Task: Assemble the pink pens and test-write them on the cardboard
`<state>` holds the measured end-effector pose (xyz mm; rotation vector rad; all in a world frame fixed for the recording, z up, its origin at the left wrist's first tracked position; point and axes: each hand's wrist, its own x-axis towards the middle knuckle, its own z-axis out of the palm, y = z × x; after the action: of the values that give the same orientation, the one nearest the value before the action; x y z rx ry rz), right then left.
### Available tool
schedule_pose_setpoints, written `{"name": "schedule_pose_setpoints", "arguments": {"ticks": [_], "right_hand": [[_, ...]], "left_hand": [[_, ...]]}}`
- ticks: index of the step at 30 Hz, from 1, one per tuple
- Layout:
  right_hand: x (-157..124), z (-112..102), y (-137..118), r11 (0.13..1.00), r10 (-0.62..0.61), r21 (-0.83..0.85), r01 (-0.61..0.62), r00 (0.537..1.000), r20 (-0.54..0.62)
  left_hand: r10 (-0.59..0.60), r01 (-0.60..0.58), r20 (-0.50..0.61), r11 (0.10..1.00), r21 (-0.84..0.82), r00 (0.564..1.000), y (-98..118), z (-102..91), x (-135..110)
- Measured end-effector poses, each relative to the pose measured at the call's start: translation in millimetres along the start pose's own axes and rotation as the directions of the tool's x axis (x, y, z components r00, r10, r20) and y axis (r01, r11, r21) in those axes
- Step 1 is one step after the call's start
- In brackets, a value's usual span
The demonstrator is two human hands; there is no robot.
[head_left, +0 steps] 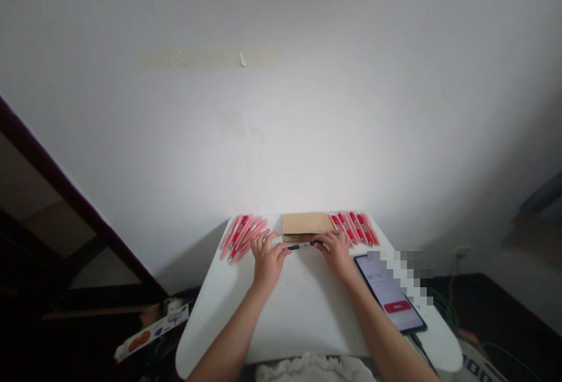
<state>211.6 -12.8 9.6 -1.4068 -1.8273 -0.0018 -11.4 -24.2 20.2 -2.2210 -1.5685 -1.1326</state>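
A dark pen with a clear middle section [302,246] is held level above the white table [298,300]. My left hand [267,256] pinches its left end between thumb and index finger, the other fingers spread. At the other end, my right hand [336,251] is closed on the pen's dark tip or cap; which one I cannot tell. Just behind the pen sits a brown cardboard box [306,224], its front partly covered by my right fingers. Several pink and red pens [241,236] lie in a loose pile beyond my left hand. More pink and red pens [355,227] lie side by side beyond my right hand.
A phone [389,294] with a lit screen lies on the table's right side, a cable [421,347] at its lower end. The wall [298,107] rises directly behind the table. A printed white box [153,332] is low at the left, off the table.
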Motion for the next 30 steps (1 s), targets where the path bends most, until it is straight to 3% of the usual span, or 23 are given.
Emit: {"name": "schedule_pose_setpoints", "arguments": {"ticks": [12, 18, 30], "right_hand": [[-0.6, 1.6, 3.2, 0.997, -0.045, 0.064, 0.047, 0.999, -0.027], [1.0, -2.8, -0.7, 0.997, -0.062, 0.050, 0.066, 0.995, -0.074], [-1.3, 3.9, 4.8, 0.998, 0.004, 0.058, 0.002, 0.995, -0.101]], "left_hand": [[0.011, -0.012, 0.039, 1.000, 0.017, 0.999, -2.2, -2.6, 3.1], [-0.054, 0.056, 0.059, 0.998, -0.024, 0.997, -3.1, 1.6, 2.7], [-0.061, 0.061, 0.016, 0.998, -0.004, 0.998, -1.9, 1.1, 0.5]]}}
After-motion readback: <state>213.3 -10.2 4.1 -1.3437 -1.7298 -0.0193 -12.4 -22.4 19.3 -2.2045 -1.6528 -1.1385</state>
